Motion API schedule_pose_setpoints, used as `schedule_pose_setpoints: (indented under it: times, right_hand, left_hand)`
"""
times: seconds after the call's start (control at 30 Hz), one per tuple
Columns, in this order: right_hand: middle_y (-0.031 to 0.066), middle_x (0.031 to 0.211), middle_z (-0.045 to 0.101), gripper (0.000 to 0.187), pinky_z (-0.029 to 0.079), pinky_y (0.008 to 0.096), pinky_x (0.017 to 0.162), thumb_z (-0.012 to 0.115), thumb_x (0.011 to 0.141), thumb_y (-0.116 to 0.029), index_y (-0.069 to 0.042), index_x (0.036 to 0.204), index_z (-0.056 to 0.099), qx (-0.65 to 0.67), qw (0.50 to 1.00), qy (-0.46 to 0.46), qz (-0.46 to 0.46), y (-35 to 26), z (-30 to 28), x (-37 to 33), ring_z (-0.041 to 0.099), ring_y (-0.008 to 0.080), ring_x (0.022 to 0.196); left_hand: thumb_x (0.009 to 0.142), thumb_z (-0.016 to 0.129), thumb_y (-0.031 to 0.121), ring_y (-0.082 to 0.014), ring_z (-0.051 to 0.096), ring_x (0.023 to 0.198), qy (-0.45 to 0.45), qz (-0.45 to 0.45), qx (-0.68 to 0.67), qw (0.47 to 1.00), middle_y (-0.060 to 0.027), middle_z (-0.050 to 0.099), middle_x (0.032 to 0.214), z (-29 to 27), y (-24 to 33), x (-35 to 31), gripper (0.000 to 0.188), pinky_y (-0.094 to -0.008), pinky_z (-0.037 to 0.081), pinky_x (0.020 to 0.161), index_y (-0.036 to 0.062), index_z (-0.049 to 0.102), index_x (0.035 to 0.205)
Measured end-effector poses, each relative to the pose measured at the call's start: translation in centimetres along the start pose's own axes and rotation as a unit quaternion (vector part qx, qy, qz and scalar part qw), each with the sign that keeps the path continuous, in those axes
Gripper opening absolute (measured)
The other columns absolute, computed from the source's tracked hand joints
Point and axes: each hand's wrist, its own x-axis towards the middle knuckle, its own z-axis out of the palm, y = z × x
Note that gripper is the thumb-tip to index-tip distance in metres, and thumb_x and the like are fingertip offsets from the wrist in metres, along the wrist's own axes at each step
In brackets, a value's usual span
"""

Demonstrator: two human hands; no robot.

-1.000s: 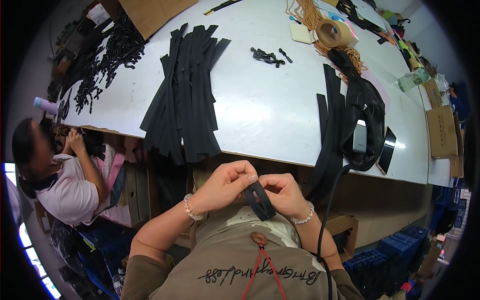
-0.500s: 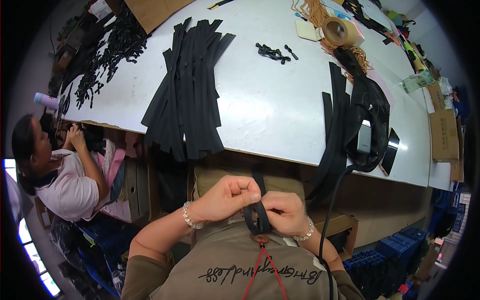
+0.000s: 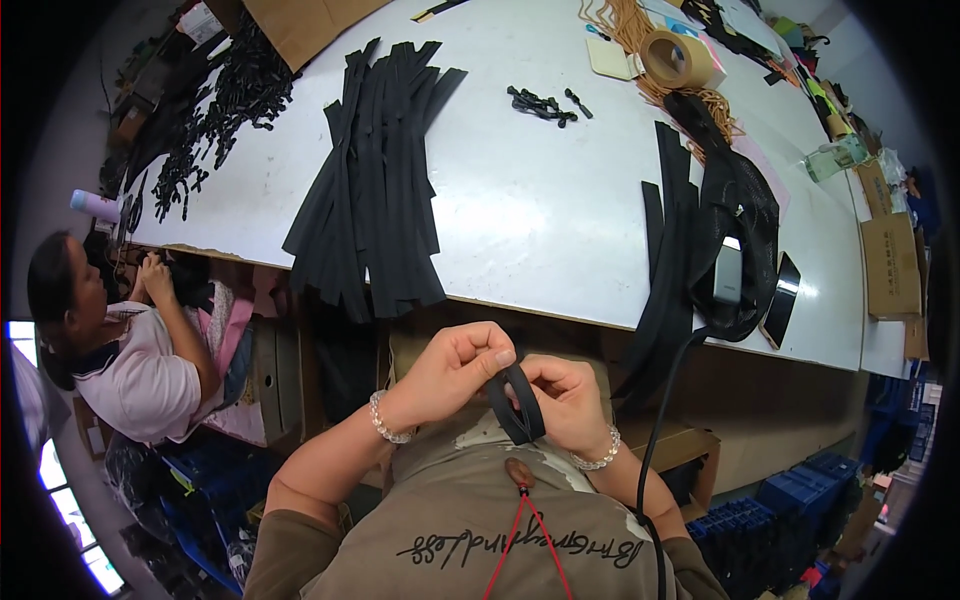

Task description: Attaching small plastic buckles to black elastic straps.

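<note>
In front of my chest, a black zipper tape (image 3: 523, 424) is bent into a loop that hangs below my fingers. My left hand (image 3: 452, 375) pinches its upper part between thumb and forefinger. Close beside it, my right hand (image 3: 568, 402) is closed on the loop's right side, its fingertips partly hidden by the tape. Whether a slider sits between my fingers cannot be made out. Beyond my hands, a thick bundle of similar black tapes (image 3: 375, 190) lies on the white table (image 3: 540, 220). A few small black zipper pulls (image 3: 540, 104) lie farther back.
More black tapes (image 3: 668, 240) hang over the table edge at right, by a black mesh bag (image 3: 740, 210) with a grey device. A black cable (image 3: 660, 430) runs down beside my right arm. Tan tape roll (image 3: 672, 60) stands behind. At left, a person (image 3: 140, 350) sits near heaped pulls (image 3: 235, 95).
Both hands have risen slightly toward the table with the black zipper tape. Its loop has turned and shows more of its flat face; the tape end above my fingers shows less.
</note>
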Motion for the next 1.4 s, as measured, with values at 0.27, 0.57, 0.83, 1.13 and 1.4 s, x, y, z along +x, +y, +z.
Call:
schedule_pose_setpoints:
  times: [0.27, 0.57, 0.83, 1.13, 1.4]
  right_hand:
    - [0.0097, 0.071, 0.058, 0.008, 0.043, 0.0262, 0.056, 0.056, 0.075, 0.006, 0.001, 0.08, 0.06, -0.213, 0.952, -0.096, -0.197, -2.0, 0.1, -0.9, 0.056, 0.0192, 0.061]
    - [0.0014, 0.081, 0.059, 0.009, 0.044, 0.0194, 0.06, 0.052, 0.087, 0.002, 0.003, 0.088, 0.061, -0.013, 0.999, -0.034, -0.024, 1.5, -1.0, 0.2, 0.053, 0.0054, 0.069]
    - [0.0007, 0.081, 0.059, 0.009, 0.044, 0.019, 0.062, 0.053, 0.088, 0.0, 0.003, 0.089, 0.061, 0.006, 1.0, -0.025, -0.005, 2.2, -0.8, -0.3, 0.053, 0.0052, 0.07]
    - [0.0014, 0.081, 0.06, 0.009, 0.044, 0.0193, 0.063, 0.052, 0.087, 0.002, 0.004, 0.089, 0.061, 0.004, 1.0, -0.018, 0.001, 2.3, -0.8, -0.7, 0.055, 0.0058, 0.071]
    - [0.0019, 0.083, 0.06, 0.009, 0.045, 0.0197, 0.064, 0.053, 0.088, 0.0, 0.003, 0.092, 0.061, -0.01, 0.997, 0.047, -0.057, 2.3, -0.5, -0.8, 0.055, 0.0061, 0.072]
  left_hand:
    - [0.092, 0.054, 0.024, 0.0, 0.039, 0.052, 0.076, -0.029, -0.047, 0.996, 0.0075, 0.046, 0.063, -3.1, -0.1, -0.2, 0.018, -0.0164, 0.034, 0.047, 0.0086, 0.055, 0.083]
    - [0.093, 0.051, 0.019, -0.0053, 0.053, 0.069, 0.101, -0.006, -0.07, 0.992, -0.0024, 0.063, 0.084, -1.2, 1.5, -0.3, 0.023, -0.0212, 0.046, 0.062, 0.0003, 0.063, 0.101]
    - [0.089, 0.056, 0.01, -0.006, 0.055, 0.077, 0.115, 0.079, 0.104, 0.985, 0.0002, 0.058, 0.086, -0.3, 1.2, -0.5, 0.018, -0.0212, 0.046, 0.068, 0.0008, 0.067, 0.1]
    - [0.089, 0.056, 0.01, -0.0065, 0.055, 0.078, 0.115, 0.08, 0.132, 0.981, -0.0004, 0.055, 0.085, -0.1, 1.3, -0.7, 0.018, -0.0216, 0.047, 0.069, 0.001, 0.067, 0.1]
    - [0.086, 0.06, 0.007, -0.0054, 0.054, 0.079, 0.052, 0.047, 0.076, 0.995, -0.001, 0.057, 0.093, 0.2, 0.7, -0.4, 0.032, -0.0211, 0.047, 0.07, 0.0006, 0.055, 0.118]
